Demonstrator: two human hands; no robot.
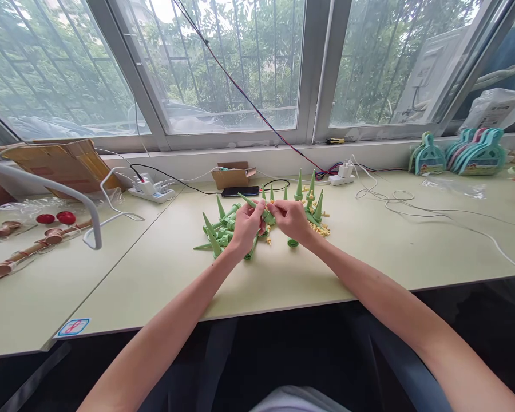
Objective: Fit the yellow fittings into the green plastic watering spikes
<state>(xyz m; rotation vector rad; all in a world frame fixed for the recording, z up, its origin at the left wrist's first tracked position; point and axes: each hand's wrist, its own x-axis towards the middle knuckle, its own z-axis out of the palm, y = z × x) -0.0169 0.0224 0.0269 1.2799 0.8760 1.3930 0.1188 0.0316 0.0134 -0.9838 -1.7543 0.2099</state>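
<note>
The left hand (248, 224) was closed around a green cone (246, 199), and the right hand (292, 217) was pinched at the fingertips on a small piece (266, 208), seemingly yellow but mostly hidden. Both hands were on the near side of the phone (240, 191), the right one further to its right. Judged as fine fingertip work between two parts, the step called for a firm left grip low on the cone, with the right thumb and finger pressing squarely in line; a slight turn seemed wiser than force against any resistance. The cone's tip jutted beyond the left fingers toward the phone's near edge, while its base lay hidden in the grip, toward the right fingertips. Loose green parts (223, 229) were heaped on the phone's near side, yellow pieces (320, 230) nearer and well to its right. Upright cones (299, 189) stood right of the phone; a cardboard box (232, 176) sat just behind it.
</note>
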